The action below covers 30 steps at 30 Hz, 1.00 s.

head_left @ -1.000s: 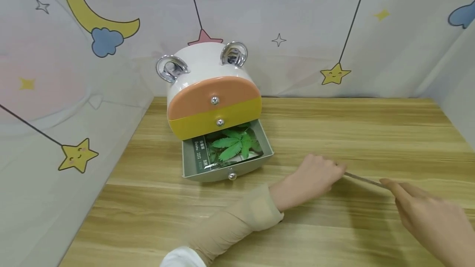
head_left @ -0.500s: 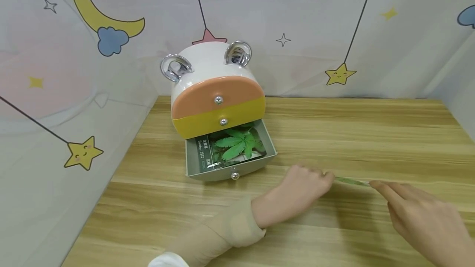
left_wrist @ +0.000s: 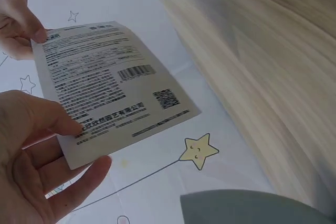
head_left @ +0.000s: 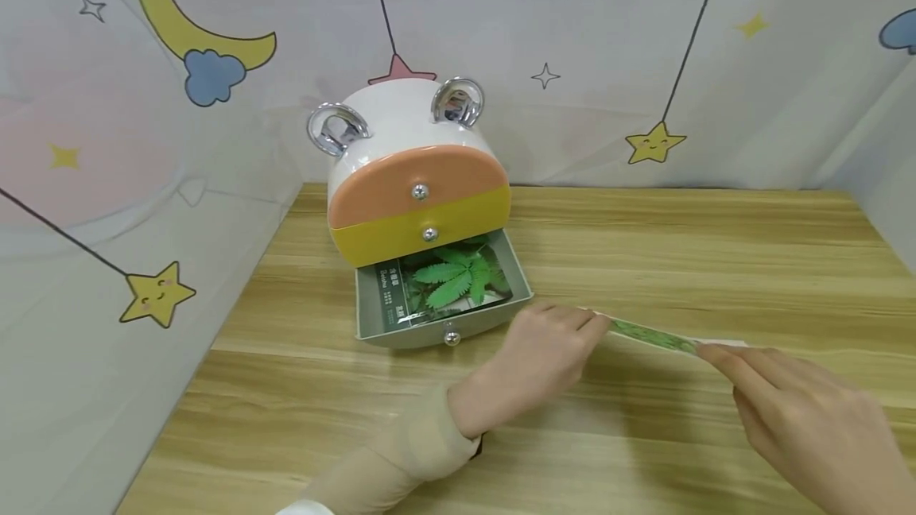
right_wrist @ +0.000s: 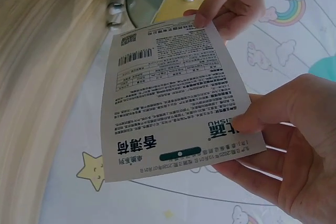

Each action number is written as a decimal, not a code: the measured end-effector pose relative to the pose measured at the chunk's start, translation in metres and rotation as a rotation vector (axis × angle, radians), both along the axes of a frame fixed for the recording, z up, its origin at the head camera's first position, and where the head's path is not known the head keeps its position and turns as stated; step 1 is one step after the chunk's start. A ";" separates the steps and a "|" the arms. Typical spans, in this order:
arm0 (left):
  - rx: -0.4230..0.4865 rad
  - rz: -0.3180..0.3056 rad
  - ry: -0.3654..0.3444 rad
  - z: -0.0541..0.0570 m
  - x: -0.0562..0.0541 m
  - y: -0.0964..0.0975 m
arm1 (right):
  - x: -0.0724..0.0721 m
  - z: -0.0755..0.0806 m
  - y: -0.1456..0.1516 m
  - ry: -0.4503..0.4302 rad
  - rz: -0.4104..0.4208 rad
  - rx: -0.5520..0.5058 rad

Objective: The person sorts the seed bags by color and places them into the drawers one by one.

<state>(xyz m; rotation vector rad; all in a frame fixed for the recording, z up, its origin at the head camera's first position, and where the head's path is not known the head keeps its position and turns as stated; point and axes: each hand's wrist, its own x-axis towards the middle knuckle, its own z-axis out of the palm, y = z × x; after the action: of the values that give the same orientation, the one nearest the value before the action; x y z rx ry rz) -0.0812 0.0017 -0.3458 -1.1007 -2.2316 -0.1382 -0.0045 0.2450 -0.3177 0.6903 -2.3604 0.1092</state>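
Observation:
Both hands hold one printed seed packet [head_left: 654, 337], seen nearly edge-on in the head view, above the table right of the open drawer. My left hand [head_left: 544, 356] pinches its left end, and my right hand [head_left: 816, 404] pinches the right end. The wrist views show the packet's white back [right_wrist: 173, 93], with text, a barcode and a square code; thumbs lie on this side and fingers underneath. Another seed packet [head_left: 458, 280], with green leaves pictured on it, lies in the pulled-out grey bottom drawer [head_left: 408, 338] of the small drawer box [head_left: 393, 114].
The drawer box has an orange drawer [head_left: 379, 197] and a yellow drawer [head_left: 379, 245], both closed, plus two silver ear-shaped loops on top. It stands at the back left of the wooden table [head_left: 680, 245]. A patterned cloth [head_left: 494, 38] hangs behind and at the sides.
Both hands have moved left with the packet, the left hand further, nearing the open drawer. The packet has tilted, showing more of its green face. The drawer stays open.

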 end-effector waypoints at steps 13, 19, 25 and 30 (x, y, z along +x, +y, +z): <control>0.167 -0.186 0.049 0.009 0.000 -0.038 | -0.004 0.012 -0.016 0.187 0.172 -0.197; 0.178 -0.167 0.040 0.014 0.004 -0.053 | -0.008 0.017 -0.021 0.182 0.210 -0.183; 0.199 -0.145 0.081 0.018 0.010 -0.064 | -0.016 0.019 -0.026 0.191 0.300 -0.157; 0.207 -0.101 0.102 0.019 0.016 -0.073 | -0.023 0.017 -0.033 0.200 0.366 -0.132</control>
<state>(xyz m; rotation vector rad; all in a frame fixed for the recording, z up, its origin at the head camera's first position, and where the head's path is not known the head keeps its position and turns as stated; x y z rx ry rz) -0.0657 -0.0716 -0.3268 -1.0815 -2.0211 -0.3403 -0.0271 0.2116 -0.3007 1.0112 -1.9973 0.3361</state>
